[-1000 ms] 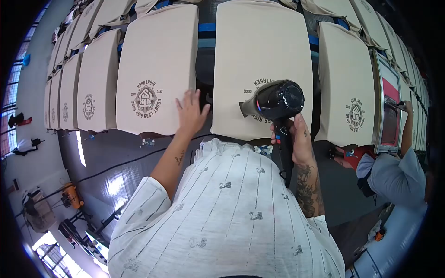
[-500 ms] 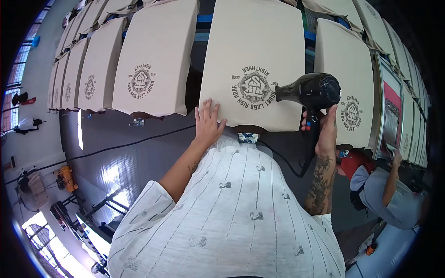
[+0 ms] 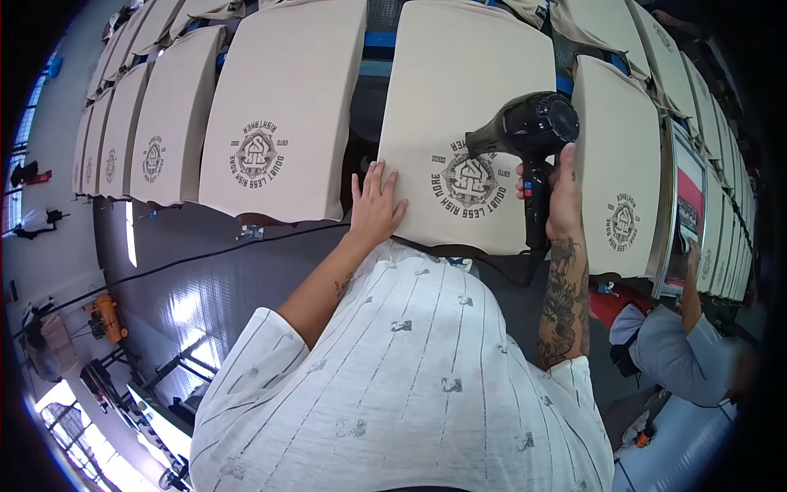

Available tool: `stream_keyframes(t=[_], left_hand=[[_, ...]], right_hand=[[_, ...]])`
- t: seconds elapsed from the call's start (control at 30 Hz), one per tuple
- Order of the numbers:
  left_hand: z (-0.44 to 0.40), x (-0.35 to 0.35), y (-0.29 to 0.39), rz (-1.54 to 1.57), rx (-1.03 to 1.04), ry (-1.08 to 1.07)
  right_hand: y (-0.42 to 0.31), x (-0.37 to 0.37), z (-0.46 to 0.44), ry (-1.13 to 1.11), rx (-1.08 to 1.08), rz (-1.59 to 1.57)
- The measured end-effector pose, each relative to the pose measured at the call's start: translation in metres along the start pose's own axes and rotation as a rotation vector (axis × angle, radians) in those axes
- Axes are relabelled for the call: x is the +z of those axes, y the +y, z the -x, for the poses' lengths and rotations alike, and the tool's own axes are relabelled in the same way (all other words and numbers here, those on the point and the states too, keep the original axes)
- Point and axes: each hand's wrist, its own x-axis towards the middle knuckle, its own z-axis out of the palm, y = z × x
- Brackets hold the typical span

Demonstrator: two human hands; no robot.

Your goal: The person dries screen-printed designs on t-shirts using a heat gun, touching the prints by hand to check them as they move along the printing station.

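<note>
My right hand (image 3: 564, 195) is wrapped round the handle of a black hair dryer (image 3: 537, 127). Its nozzle points left, just over the top of a dark round print (image 3: 469, 182) on a beige fabric piece (image 3: 467, 74). That fabric is stretched over a flat board in front of me. My left hand (image 3: 377, 203) is open with its fingers spread, at the near left edge of the same board. Whether its fingertips press on the fabric, I cannot tell.
Similar printed fabric pieces (image 3: 275, 98) on boards line both sides. A framed screen (image 3: 684, 189) stands at the right, with another person (image 3: 676, 348) beside it. A black cable (image 3: 188, 258) runs across below the boards.
The hair dryer has moved up and slightly left in my right hand, from the print's right side to its top. The board sits farther right in view, and my left hand is nearer its edge.
</note>
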Motion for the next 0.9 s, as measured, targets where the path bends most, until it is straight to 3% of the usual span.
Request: stream_keyframes(t=[0.27,0.33,0.4,0.53,0.57,0.63,0.7,0.77,0.9], left_hand=[[-0.011,-0.024,-0.058,-0.064,0.028,0.049],[-0.002,-0.038,-0.106,-0.252,-0.133,0.102],[0.020,-0.069,-0.166,-0.303,-0.449,0.083],[0.119,-0.135,-0.296,-0.611,-0.877,0.278],[0.147,-0.149,-0.318,-0.628,-1.085,0.162],[0.183,-0.185,-0.329,-0.501,-1.317,-0.310],[0.259,-0.158,-0.432,-0.023,-1.226,-0.887],[0.224,-0.186,-0.331,0.238,-1.477,-0.965],[0.230,-0.142,-0.273,0.136,-0.899,-0.915]], right_hand=[[0.003,0.056,0.015,-0.109,0.065,0.035],[0.002,0.040,0.021,-0.065,0.053,0.022],[0.005,0.012,0.024,0.040,0.039,-0.014],[0.000,-0.032,0.039,0.165,0.036,0.062],[0.000,-0.039,0.041,0.182,0.041,0.080],[0.003,-0.042,0.041,0.185,0.054,0.094],[0.006,-0.033,0.039,0.122,0.041,0.048],[0.006,-0.014,0.037,0.015,0.016,0.042],[0.018,0.016,0.034,-0.163,0.110,0.009]])
